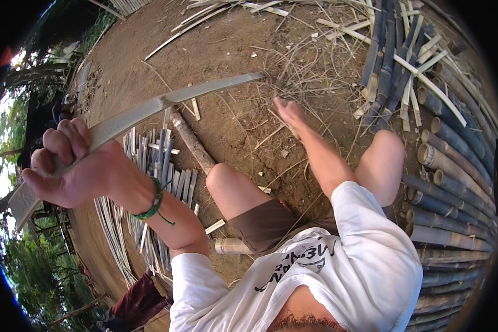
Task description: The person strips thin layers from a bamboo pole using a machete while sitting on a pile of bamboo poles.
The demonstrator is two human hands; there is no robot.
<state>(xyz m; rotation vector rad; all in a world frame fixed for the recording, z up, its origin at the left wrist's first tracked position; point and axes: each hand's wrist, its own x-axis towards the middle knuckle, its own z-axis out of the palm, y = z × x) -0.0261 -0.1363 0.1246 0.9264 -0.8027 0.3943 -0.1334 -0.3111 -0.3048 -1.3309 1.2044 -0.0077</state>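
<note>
My left hand, raised at the left with a green cord bracelet on its wrist, has its fingers curled round a long split bamboo strip. One end sticks out below the palm; the other reaches across toward the middle, with a node ridge partway along. My right hand is low over the ground, a little below and right of the strip's far tip and apart from it. Its fingers look closed, and a thin pale edge shows alongside the hand, but what it is cannot be made out.
A wooden pole lies by my left knee, next to a pile of split bamboo pieces. Thin shavings litter the dirt ahead. Whole bamboo poles are stacked at the right; dark split lengths lie beyond them.
</note>
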